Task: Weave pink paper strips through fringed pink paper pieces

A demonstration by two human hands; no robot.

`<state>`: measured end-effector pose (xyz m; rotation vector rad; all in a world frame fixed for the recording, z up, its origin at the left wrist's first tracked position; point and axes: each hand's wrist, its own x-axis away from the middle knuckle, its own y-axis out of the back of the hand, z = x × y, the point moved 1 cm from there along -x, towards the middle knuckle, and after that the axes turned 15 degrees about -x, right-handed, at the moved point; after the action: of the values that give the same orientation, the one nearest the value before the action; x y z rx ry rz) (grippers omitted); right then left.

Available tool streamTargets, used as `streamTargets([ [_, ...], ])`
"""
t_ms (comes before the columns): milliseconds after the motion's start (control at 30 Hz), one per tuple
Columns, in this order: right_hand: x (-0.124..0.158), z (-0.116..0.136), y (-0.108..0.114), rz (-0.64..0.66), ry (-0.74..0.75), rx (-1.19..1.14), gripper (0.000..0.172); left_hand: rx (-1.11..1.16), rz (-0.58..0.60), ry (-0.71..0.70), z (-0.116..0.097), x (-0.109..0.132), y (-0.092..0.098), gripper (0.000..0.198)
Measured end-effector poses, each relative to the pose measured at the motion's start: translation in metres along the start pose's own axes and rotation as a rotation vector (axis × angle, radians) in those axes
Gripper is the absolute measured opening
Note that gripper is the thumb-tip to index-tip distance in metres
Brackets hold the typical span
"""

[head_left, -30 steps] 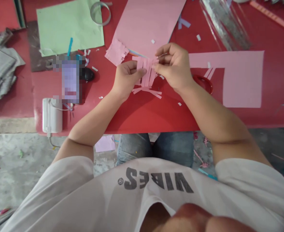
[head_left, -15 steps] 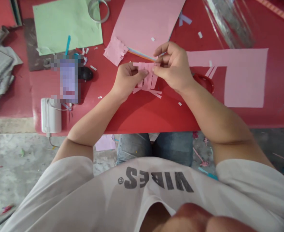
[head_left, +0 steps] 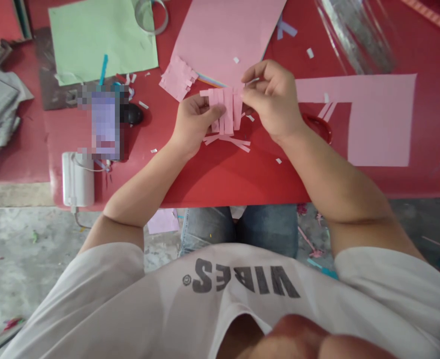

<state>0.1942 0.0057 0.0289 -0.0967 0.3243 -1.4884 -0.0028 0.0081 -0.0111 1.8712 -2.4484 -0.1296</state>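
Between my two hands is a piece of pink paper strips (head_left: 228, 117), several of them hanging side by side from a strip across the top. My left hand (head_left: 193, 119) pinches its left part, thumb in front and fingers behind. At its upper right corner, my right hand (head_left: 270, 97) is closed with thumb and fingertips on the strip's end. Loose thin pink strips (head_left: 238, 143) lie on the table just below. A woven pink paper square (head_left: 178, 79) rests to the upper left of my left hand. Red-handled scissors (head_left: 319, 127) lie partly hidden behind my right forearm.
Pink sheets (head_left: 227, 40) are stacked at the back of the red table (head_left: 235, 184). A cut pink sheet (head_left: 380, 124) lies right. Leftward are a green sheet (head_left: 104, 40), a tape roll (head_left: 151, 17), a blurred-out phone (head_left: 105, 122), a black mouse (head_left: 133, 114) and a white power bank (head_left: 78, 179).
Both hands have lifted the strip piece slightly upward, and my left hand has shifted a little left. The hanging strips have swung straighter. A white scrap now shows beside them.
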Motion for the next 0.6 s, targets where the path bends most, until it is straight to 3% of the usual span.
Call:
streamTargets([
  [133,0.003,-0.005,0.0,0.008,0.016,0.001,0.033,-0.006,-0.007,-0.028,0.009,-0.004,0.003,0.046],
  [300,0.003,-0.006,0.0,-0.035,0.02,0.031,0.031,0.003,0.079,-0.075,0.011,-0.005,0.002,0.042],
  [433,-0.002,-0.001,0.003,-0.056,0.023,0.001,0.024,0.089,0.09,-0.018,-0.008,-0.007,0.013,0.052],
  [600,-0.001,0.016,0.003,0.04,0.011,0.027,0.035,0.13,0.284,0.074,-0.04,-0.005,0.028,0.059],
])
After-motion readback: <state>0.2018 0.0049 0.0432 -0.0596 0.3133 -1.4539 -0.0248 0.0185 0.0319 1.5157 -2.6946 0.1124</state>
